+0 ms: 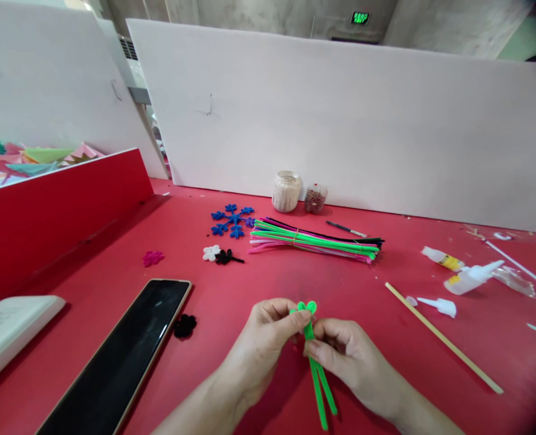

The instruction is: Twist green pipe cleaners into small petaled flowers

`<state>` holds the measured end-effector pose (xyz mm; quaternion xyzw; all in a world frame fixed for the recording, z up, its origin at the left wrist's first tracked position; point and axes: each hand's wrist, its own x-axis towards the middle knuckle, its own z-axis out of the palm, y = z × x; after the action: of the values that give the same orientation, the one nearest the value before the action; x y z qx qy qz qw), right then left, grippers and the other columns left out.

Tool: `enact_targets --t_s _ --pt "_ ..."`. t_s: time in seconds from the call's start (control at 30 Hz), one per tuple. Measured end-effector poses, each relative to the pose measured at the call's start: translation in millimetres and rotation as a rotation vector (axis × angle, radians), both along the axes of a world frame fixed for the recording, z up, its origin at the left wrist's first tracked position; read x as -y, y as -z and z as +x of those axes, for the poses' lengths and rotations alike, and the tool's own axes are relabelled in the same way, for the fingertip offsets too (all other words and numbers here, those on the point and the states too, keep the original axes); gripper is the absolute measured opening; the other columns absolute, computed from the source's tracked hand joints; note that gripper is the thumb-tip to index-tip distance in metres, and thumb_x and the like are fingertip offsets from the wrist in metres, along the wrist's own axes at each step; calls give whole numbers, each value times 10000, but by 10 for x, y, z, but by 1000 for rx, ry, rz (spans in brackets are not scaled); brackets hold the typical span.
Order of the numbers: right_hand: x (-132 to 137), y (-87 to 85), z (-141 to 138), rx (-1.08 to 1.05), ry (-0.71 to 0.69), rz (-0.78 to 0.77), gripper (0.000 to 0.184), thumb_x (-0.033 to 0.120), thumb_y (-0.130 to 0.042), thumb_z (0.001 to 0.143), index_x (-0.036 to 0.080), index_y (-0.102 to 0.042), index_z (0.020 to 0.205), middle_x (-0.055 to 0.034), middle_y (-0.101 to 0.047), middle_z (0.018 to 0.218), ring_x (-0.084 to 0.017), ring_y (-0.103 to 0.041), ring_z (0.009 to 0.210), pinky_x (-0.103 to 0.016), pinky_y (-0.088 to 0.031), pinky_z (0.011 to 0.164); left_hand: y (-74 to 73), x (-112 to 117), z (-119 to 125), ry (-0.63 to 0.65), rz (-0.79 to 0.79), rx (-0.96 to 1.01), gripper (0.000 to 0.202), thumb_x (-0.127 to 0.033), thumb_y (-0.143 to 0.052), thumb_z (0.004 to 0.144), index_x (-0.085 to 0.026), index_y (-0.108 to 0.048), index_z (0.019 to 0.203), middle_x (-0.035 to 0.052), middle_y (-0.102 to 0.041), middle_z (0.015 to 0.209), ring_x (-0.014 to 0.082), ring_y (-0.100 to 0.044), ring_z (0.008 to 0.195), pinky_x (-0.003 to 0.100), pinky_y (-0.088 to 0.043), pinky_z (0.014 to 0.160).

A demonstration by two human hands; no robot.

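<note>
Bright green pipe cleaner (318, 386) is pinched between both my hands above the red table. Its upper end is bent into small rounded loops, and two straight ends hang down towards me. My left hand (268, 338) grips it just under the loops with thumb and fingers. A little lower, my right hand (351, 356) pinches the stem. The fingertips partly hide the looped part. Beyond my hands lies a banded bundle of pipe cleaners (313, 240) in green, pink, white and black.
Left of my hands are a phone (118, 356), a black flower (185, 326), a pink flower (153, 258), a white flower (211, 253) and a blue snowflake shape (232, 220). A wooden stick (444, 338) and glue bottles (469, 278) lie right. Jars (286, 192) stand by the white partition (340, 121).
</note>
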<state>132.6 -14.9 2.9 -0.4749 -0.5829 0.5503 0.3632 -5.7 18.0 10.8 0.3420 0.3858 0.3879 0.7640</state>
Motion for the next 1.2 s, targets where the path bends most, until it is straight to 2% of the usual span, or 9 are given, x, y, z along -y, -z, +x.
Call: enact_targets --t_s 0.13,0.23,0.37,0.47,0.73,1.0,1.2 --pt "0 1 20 -12 13 -2 292 388 -504 778 175 -438 590 45 -313 578 -101 -300 537 -221 -284 494 -6 -8 9 -9 -7 53 249 -302 -573 737 -134 -629 562 -5 -528 520 83 -427 514 223 -326 539" --pt "-3 0 31 -18 22 -4 270 374 -504 779 171 -456 607 44 -328 583 -103 -308 548 -221 -286 505 11 -10 11 -3 -23 81 268 -293 -515 773 -131 -636 597 15 -554 564 102 -453 542 241 -338 560" --pt "-9 -9 35 -18 18 -11 254 365 -501 781 165 -476 626 41 -325 581 -106 -294 547 -227 -271 501 44 -3 -9 1 8 67 182 -222 -565 736 -131 -639 596 5 -535 559 102 -445 560 237 -335 567" --pt "-6 -14 32 -9 15 -13 256 364 -501 780 167 -472 618 44 -311 572 -105 -284 540 -227 -260 489 43 3 -19 40 52 34 146 -233 -615 707 -134 -646 605 -18 -501 520 87 -408 538 222 -318 549" --pt "-5 -7 26 12 4 -3 251 307 -491 775 182 -397 578 54 -271 552 -96 -250 515 -220 -229 457 62 -8 -13 51 83 -2 180 -242 -623 702 -117 -623 573 -23 -488 495 71 -383 504 214 -291 520" --pt "-19 -53 75 88 -71 -50 187 206 -487 720 178 -394 560 61 -287 537 -85 -245 502 -207 -229 448 36 -59 -42 119 132 -151 212 -291 -648 664 -119 -555 581 -42 -464 497 63 -349 489 215 -263 499" --pt "-42 -117 220 208 -164 -51 137 163 -484 721 159 -460 586 58 -358 521 -82 -317 502 -201 -265 461 -35 -68 -56 278 225 -291 198 -281 -558 708 -139 -502 581 -71 -369 460 61 -271 442 226 -192 443"
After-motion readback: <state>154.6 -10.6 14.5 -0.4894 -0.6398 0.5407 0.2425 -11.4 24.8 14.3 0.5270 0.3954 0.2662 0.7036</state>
